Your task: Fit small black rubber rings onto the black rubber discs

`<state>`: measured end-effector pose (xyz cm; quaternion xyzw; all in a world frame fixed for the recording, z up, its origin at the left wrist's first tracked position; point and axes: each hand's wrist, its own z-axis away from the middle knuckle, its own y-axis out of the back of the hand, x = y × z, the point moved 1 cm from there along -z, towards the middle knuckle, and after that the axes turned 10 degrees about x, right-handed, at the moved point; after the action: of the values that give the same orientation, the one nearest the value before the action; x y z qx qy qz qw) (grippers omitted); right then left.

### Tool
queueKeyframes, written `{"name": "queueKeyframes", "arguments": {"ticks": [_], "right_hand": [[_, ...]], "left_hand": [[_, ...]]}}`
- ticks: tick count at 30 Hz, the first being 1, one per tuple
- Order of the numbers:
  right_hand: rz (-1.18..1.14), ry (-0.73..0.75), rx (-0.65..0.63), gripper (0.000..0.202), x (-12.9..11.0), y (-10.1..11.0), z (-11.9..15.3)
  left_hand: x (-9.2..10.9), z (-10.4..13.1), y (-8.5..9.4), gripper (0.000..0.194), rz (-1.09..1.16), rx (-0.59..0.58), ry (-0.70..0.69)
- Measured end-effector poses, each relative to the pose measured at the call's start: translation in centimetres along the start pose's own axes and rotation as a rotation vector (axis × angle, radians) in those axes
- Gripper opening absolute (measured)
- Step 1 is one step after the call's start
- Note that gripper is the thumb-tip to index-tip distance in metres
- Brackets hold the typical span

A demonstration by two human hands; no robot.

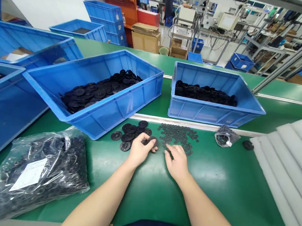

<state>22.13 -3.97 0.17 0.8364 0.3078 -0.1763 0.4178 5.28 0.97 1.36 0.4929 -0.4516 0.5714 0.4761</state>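
Note:
My left hand (pixel 139 151) is closed, thumb and fingers gripping a round black plastic disc (pixel 153 142). Beside and behind that hand, several similar discs (pixel 128 136) lie in a loose heap on the green table. To the right, my right hand (pixel 177 161) rests at the near edge of a scatter of small dark rings (pixel 178 134). Its thumb and forefinger are apart, with green table showing between them. Whether a ring touches its fingertips is too small to tell.
Two blue bins (pixel 129 106) (pixel 209 111) of black discs stand behind the hands. A large clear bag of dark parts (pixel 56 174) lies left. At right are a small bag (pixel 224 136), a lone disc (pixel 248 145) and stacked white foam sheets (pixel 289 164).

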Motion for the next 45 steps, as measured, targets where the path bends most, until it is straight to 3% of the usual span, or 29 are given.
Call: {"name": "queueKeyframes", "arguments": {"ticks": [6,10,18,22,25,29,36,40,42,45], "right_hand": [[0.283,-0.044,-0.257,0.036,-0.2,-0.3,-0.2],[0.326,-0.055,-0.304,0.03,-0.7,-0.2,-0.3],[0.317,-0.122,-0.32,0.03,-0.6,-0.2,-0.4],[0.335,-0.12,-0.353,0.031,-0.6,-0.3,-0.5],[0.332,-0.121,-0.35,0.029,-0.5,-0.4,-0.5],[0.34,-0.116,-0.337,0.032,-0.3,-0.6,-0.4],[0.329,-0.108,-0.297,0.023,0.1,-0.9,-0.2],[0.317,-0.13,-0.27,0.021,0.3,-1.0,-0.3],[0.329,-0.125,-0.275,0.021,0.4,-1.1,-0.4],[0.34,-0.126,-0.278,0.018,0.5,-1.1,-0.6]], "left_hand": [[-0.1,-1.1,1.4,0.016,-0.377,0.278,-0.384],[-1.1,-1.5,1.5,0.022,-0.62,0.192,-0.617],[-1.3,-2.4,1.7,0.027,-0.76,0.171,-0.718],[-1.2,-2.7,1.3,0.036,-0.999,0.159,-0.637],[-1.4,-2.5,0.9,0.036,-1.18,0.081,-0.6],[-1.6,-1.4,0.6,0.035,-1.2,0.01,-0.612],[-1.2,-1.2,1.1,0.038,-0.994,0.041,-0.526],[-0.6,-1.6,1.6,0.011,-0.736,0.086,-0.467],[-0.3,-1.4,1.5,0.017,-0.558,0.082,-0.359],[-0.4,-1.0,1.0,0.03,-0.229,-0.018,-0.087]]}}
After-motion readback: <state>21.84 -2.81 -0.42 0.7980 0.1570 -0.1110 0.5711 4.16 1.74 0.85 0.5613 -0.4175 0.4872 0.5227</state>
